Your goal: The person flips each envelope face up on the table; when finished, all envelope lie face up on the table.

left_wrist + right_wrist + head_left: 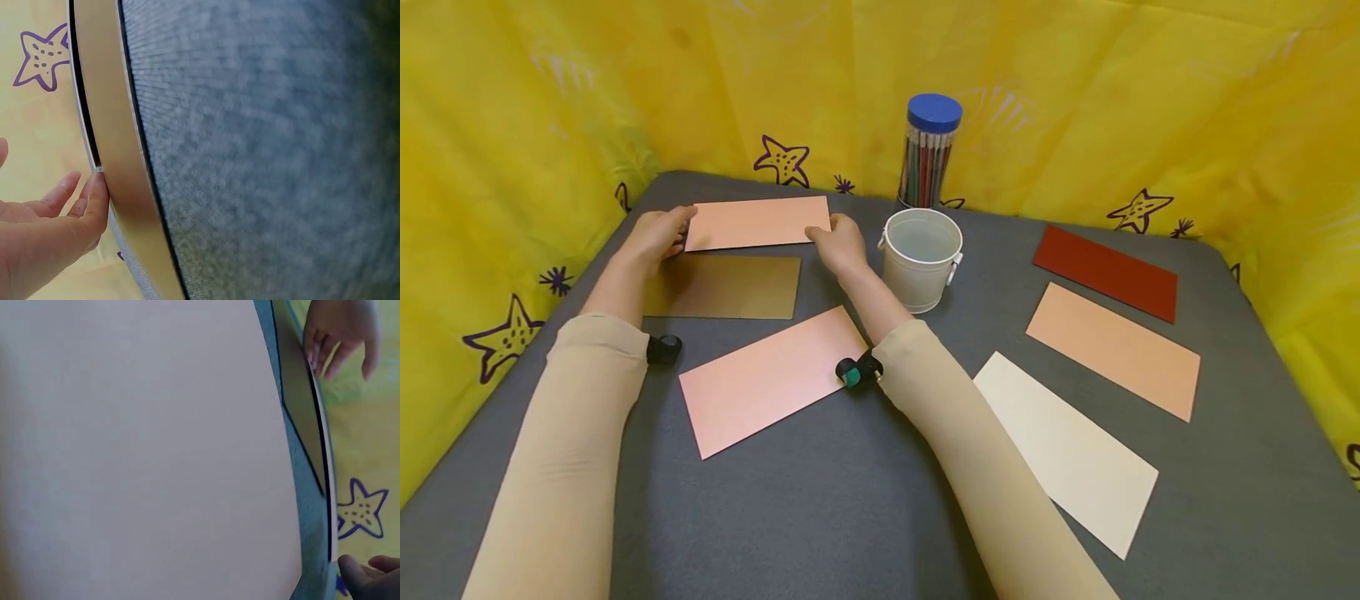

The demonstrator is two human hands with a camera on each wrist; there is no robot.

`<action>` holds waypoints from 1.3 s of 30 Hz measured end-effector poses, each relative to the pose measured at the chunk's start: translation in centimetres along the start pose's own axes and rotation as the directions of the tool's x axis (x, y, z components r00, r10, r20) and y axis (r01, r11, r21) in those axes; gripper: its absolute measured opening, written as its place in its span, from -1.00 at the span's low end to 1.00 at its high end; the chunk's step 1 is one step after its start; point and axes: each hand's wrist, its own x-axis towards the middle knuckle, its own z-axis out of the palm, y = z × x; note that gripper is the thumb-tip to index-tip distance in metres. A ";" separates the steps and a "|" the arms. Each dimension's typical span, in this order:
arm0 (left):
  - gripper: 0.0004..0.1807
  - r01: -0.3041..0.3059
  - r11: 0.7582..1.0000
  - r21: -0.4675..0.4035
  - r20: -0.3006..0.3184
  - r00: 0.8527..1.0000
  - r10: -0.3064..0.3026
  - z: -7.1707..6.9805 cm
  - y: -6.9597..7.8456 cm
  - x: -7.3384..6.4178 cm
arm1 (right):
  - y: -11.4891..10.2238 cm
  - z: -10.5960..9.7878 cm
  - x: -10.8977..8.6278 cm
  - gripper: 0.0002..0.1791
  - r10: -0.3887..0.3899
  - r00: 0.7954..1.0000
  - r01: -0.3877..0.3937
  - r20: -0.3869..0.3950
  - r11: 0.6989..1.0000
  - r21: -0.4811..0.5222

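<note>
I have the peach panel (760,223) between my two hands at the far left part of the grey table (805,533), its long side running across in front of me. My left hand (653,236) pinches its left end, fingers drawn narrow on the edge. My right hand (842,244) grips the opposite end, with the thumb (815,232) laid over the top near the corner. Whether the panel touches the tabletop beneath, I cannot tell. Just on my side of it lies the gold panel (737,287), its left part hidden behind my forearm. Nearer still, the pink panel (767,383) lies at a slant, and the black device (861,369) on my right wrist shows in front of its right end. Just beyond my right hand stands the white bucket (917,279), upright, with a clear jar of pencils (927,162) behind it, capped by a blue lid (935,113). Well off to my right, three more panels lie slanted in a row toward me: the red panel (1108,273) farthest, the second peach panel (1116,350) in the middle and the cream panel (1071,450) closest, partly covered by my right sleeve (985,450). Yellow cloth (820,75) with purple starfish hangs around the table.
</note>
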 end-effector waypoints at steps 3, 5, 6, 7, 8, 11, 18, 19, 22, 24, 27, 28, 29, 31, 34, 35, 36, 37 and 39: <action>-0.02 0.005 1.000 0.003 -0.002 1.000 -0.005 0.0 0.0 0.1 | 0.4 -0.1 0.5 -0.35 0.006 1.000 -0.006 -0.007 1.000 0.010; -0.03 0.007 1.000 0.003 -0.009 1.000 -0.007 0.1 0.0 0.1 | 0.7 -0.2 0.7 -0.35 0.014 1.000 -0.014 -0.002 1.000 0.019; -0.03 0.009 1.000 0.003 -0.006 1.000 -0.009 0.1 0.0 0.1 | 0.8 -0.1 0.8 -0.36 0.016 1.000 -0.016 0.006 1.000 0.021; -0.03 0.009 1.000 0.006 -0.006 1.000 -0.009 0.1 0.0 0.2 | 0.9 -0.1 0.9 -0.36 0.019 1.000 -0.019 0.012 1.000 0.023; -0.03 0.009 1.000 0.008 -0.005 1.000 -0.009 0.1 0.0 0.2 | 1.0 -0.1 1.0 -0.36 0.019 1.000 -0.019 0.019 0.999 0.026; -0.04 0.004 1.000 0.017 -0.007 1.000 -0.004 0.0 -0.1 0.2 | 1.2 0.1 1.1 -0.36 0.013 0.999 -0.014 0.030 0.999 0.035; -0.13 -0.020 1.000 0.008 -0.003 1.000 0.020 0.1 0.0 0.0 | 1.3 0.2 1.2 -0.38 0.010 1.000 -0.011 0.028 0.999 0.039; -0.13 -0.016 1.000 0.002 -0.002 1.000 0.016 0.0 0.0 0.0 | 1.3 0.2 1.2 -0.38 0.011 1.000 -0.013 0.026 0.999 0.043; -0.12 0.004 0.999 -0.034 -0.008 1.000 -0.005 0.0 0.1 0.0 | 1.3 0.3 1.2 -0.41 0.014 1.000 -0.016 0.027 0.998 0.067; -0.12 0.025 0.997 -0.071 -0.016 1.000 -0.026 0.0 0.1 0.1 | 1.3 0.4 1.2 -0.43 0.015 1.000 -0.018 0.027 0.996 0.090; -0.18 0.038 0.988 -0.147 -0.034 0.998 -0.043 -0.1 0.1 0.1 | 1.3 0.5 1.0 -0.46 0.021 1.000 -0.024 0.023 0.994 0.108; -0.21 0.033 0.987 -0.160 -0.037 0.999 -0.040 -0.2 0.1 0.2 | 1.2 0.6 0.9 -0.47 0.025 1.000 -0.027 0.019 0.994 0.107; -0.23 0.026 0.987 -0.159 -0.038 0.999 -0.032 -0.3 0.0 0.2 | 1.1 0.7 0.9 -0.48 0.029 1.000 -0.030 0.012 0.994 0.105; -0.28 0.005 0.991 -0.134 -0.043 0.999 -0.011 -0.5 -0.1 0.1 | 1.0 0.8 0.7 -0.49 0.029 1.000 -0.028 -0.010 0.994 0.102; -0.32 -0.009 0.999 -0.051 -0.059 0.998 0.006 -0.8 -0.3 -0.1 | 0.7 1.0 0.6 -0.51 0.027 0.998 -0.022 -0.052 0.995 0.101; -0.33 -0.002 0.999 -0.035 -0.067 0.998 0.000 -0.9 -0.4 -0.1 | 0.6 1.1 0.6 -0.52 0.027 0.997 -0.021 -0.065 0.995 0.101; -0.35 0.005 0.999 -0.035 -0.078 0.997 -0.007 -0.9 -0.4 -0.2 | 0.5 1.1 0.6 -0.52 0.027 0.997 -0.018 -0.078 0.994 0.105; -0.35 0.009 0.999 -0.037 -0.087 0.996 -0.012 -1.0 -0.4 -0.3 | 0.4 1.2 0.6 -0.53 0.028 0.996 -0.019 -0.087 0.994 0.107; -0.34 0.022 0.998 -0.065 -0.096 0.995 -0.028 -1.2 -0.3 -0.4 | 0.3 1.1 0.5 -0.54 0.027 0.994 -0.015 -0.105 0.993 0.114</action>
